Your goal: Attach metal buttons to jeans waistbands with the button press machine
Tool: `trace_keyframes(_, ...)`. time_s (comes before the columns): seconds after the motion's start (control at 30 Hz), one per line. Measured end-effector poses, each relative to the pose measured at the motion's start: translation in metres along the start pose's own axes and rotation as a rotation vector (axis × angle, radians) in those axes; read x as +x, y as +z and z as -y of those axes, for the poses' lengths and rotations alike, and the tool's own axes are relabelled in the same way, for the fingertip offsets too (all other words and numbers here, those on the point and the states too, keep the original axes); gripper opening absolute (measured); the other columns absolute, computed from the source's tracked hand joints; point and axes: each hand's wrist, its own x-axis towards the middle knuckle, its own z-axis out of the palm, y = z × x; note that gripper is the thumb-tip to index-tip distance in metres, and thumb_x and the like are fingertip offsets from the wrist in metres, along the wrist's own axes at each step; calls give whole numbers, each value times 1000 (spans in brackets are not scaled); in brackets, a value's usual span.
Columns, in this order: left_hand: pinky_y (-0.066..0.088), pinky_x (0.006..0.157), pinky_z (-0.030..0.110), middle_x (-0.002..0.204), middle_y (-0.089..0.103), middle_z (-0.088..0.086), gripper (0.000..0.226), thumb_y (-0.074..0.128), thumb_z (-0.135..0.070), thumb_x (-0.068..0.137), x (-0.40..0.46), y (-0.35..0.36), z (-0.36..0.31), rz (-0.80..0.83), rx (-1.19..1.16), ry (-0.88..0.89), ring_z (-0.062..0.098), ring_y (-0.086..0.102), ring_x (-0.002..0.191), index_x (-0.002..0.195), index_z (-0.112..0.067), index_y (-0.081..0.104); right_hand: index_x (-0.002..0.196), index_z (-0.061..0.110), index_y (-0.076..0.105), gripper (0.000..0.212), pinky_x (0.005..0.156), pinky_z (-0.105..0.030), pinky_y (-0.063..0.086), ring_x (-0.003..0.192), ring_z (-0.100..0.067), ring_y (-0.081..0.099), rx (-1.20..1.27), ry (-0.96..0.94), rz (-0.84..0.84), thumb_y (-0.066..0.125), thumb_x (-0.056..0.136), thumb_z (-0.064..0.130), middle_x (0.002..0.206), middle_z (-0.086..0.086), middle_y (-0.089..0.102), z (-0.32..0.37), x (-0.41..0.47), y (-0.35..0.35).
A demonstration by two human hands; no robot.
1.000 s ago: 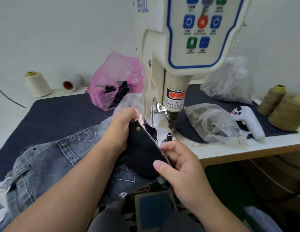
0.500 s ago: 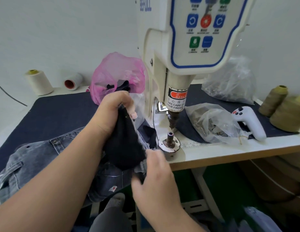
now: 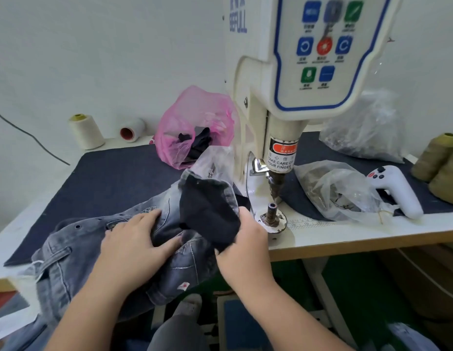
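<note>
Grey jeans bunched at the near left edge of the table, partly hanging off toward the lap; the dark inner waistband flap folded up and standing just left of the press die, not on it. Right hand grasps the lower right edge of that flap, fingers curled round the fabric; half a second ago it sat lower, below the table edge. Left hand now lies flat on the denim, fingers spread and pressing, thumb toward the flap; earlier it held the flap bunched up high, so it has let go and dropped onto the cloth. Button press machine head directly above the die, punch raised, warning label facing the camera. Beyond: pink bag behind the jeans; clear bags of small parts to the right; white handheld controller beside them; thread cones at far left and far right.
</note>
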Motion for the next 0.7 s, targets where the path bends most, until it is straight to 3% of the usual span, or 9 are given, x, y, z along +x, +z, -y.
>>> trace_keyframes(0.03, 45, 96, 44, 129, 63, -6, 54, 57, -64, 81, 1, 0, 1, -13, -16, 10, 26, 55, 123, 128, -38, 58, 71, 26, 44, 36, 53, -14, 41, 66, -1, 52, 14, -11, -6, 63, 68, -5, 69, 11, 52, 1, 0, 0)
trace_keyframes(0.1, 49, 79, 40, 97, 69, -4, 12, 64, -39, 86, 6, -3, 2, -148, -83, 27, 28, 62, 104, 96, -32, 66, 67, 25, 42, 37, 52, -15, 38, 60, -1, 45, 72, -1, -5, 57, 70, -8, 63, 12, 48, 3, 1, -1)
trace_keyframes(0.17, 45, 66, 38, 77, 63, 4, 8, 61, -22, 86, 18, -12, 2, -281, -73, 39, 36, 62, 89, 79, -20, 59, 68, 22, 43, 29, 50, -18, 36, 58, -3, 40, 113, -5, -2, 49, 67, -6, 62, 13, 48, 7, 1, -2)
trace_keyframes(0.27, 44, 64, 39, 83, 67, 15, 8, 62, -11, 86, 42, -41, 6, -494, -47, 181, 40, 61, 82, 87, -16, 67, 77, 24, 51, 26, 51, -19, 41, 65, -5, 48, 118, -33, 42, 46, 61, 4, 71, 10, 53, 15, 2, -2)
trace_keyframes(0.4, 39, 63, 37, 86, 66, 19, 16, 61, -11, 90, 85, -82, 19, -640, -40, 440, 41, 60, 79, 102, -13, 72, 89, 28, 52, 21, 59, -24, 46, 75, -9, 55, 10, -57, 179, 60, 75, 14, 82, 10, 57, 28, 7, 8)
trace_keyframes(0.53, 41, 66, 35, 86, 70, 9, 18, 63, -14, 79, 117, -76, 19, -429, 158, 624, 33, 62, 80, 95, -18, 72, 115, 33, 48, 43, 80, -36, 55, 97, -12, 55, -45, -17, 182, 60, 76, 18, 105, 13, 54, 36, 6, 19)
trace_keyframes(0.63, 44, 78, 33, 108, 67, -1, 27, 60, -11, 87, 130, -44, 12, -75, 406, 416, 27, 60, 104, 92, -37, 64, 129, 36, 39, 58, 93, -31, 51, 110, -6, 48, -61, -37, 176, 62, 78, 20, 115, 20, 41, 34, 0, 14)
trace_keyframes(0.7, 46, 82, 34, 108, 65, 0, 37, 59, -7, 83, 132, -35, 7, -20, 325, 327, 28, 60, 104, 76, -43, 54, 127, 38, 40, 56, 93, -28, 50, 108, -4, 49, -66, -36, 178, 64, 79, 25, 112, 21, 38, 30, -3, 3)
